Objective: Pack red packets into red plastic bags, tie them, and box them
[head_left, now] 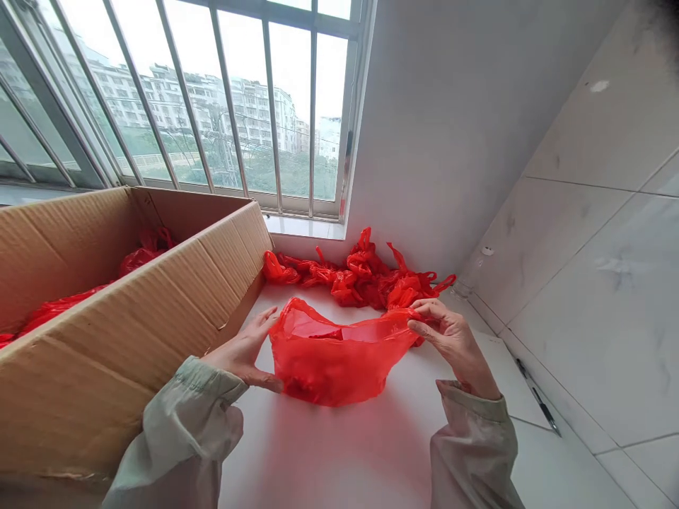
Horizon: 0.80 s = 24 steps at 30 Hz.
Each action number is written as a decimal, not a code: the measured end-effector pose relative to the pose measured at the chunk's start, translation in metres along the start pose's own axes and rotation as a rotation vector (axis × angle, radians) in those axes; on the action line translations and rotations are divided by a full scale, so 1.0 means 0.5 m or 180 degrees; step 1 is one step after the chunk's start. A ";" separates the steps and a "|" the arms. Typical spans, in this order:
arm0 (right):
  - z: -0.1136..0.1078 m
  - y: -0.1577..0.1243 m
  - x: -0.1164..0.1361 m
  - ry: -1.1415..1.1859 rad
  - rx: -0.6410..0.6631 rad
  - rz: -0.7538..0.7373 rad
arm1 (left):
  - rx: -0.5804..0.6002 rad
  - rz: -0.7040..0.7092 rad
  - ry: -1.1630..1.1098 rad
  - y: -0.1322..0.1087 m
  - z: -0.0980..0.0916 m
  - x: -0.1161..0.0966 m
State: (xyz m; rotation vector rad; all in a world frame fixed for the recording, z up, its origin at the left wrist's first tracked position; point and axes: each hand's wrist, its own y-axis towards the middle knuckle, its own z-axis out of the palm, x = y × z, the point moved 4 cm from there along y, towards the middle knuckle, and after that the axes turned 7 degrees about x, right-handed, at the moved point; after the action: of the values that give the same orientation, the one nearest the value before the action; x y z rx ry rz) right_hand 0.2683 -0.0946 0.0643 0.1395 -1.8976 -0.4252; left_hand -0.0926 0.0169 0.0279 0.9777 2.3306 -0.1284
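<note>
Red bag (329, 371) pinched by right hand (448, 338), left hand (248, 353) spread open at its other side, more bags (363, 276) beyond both hands, box (159, 311) to their left

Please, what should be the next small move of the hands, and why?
Probably the left hand should close on the left rim of the red bag: its fingers are spread at that side, while the right hand pinches the opposite end and the mouth gapes between them.

We see a white table (329, 459) bearing red bags (363, 272), a box (201, 290) and a sheet (496, 367), a pen (547, 411) along its edge.
</note>
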 end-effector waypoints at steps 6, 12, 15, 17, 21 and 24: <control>0.008 0.022 -0.001 0.0514 0.0063 0.0027 | -0.0322 0.0094 -0.0612 0.079 0.001 0.033; 0.030 0.053 -0.003 0.0734 0.0179 -0.0020 | -0.0810 0.0153 -0.1251 0.121 -0.012 0.024; 0.039 0.068 -0.012 0.0645 0.0109 -0.0072 | -0.0530 0.0056 -0.1458 0.131 -0.003 0.018; 0.042 0.076 -0.020 0.0530 0.0033 -0.0096 | -0.0276 -0.0048 -0.1273 0.136 0.002 0.002; 0.043 0.081 -0.022 0.0004 -0.0239 0.0044 | -0.0269 0.0137 -0.1018 0.144 0.010 -0.068; 0.060 0.074 0.008 -0.0587 -0.0191 0.0001 | -0.0419 0.0055 -0.1511 0.153 0.036 -0.122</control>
State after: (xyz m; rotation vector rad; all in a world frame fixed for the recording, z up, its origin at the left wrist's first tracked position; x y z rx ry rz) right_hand 0.2428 -0.0547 0.0721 0.0618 -2.0632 -0.5086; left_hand 0.0014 0.0288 0.0582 0.7994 1.8707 -0.1765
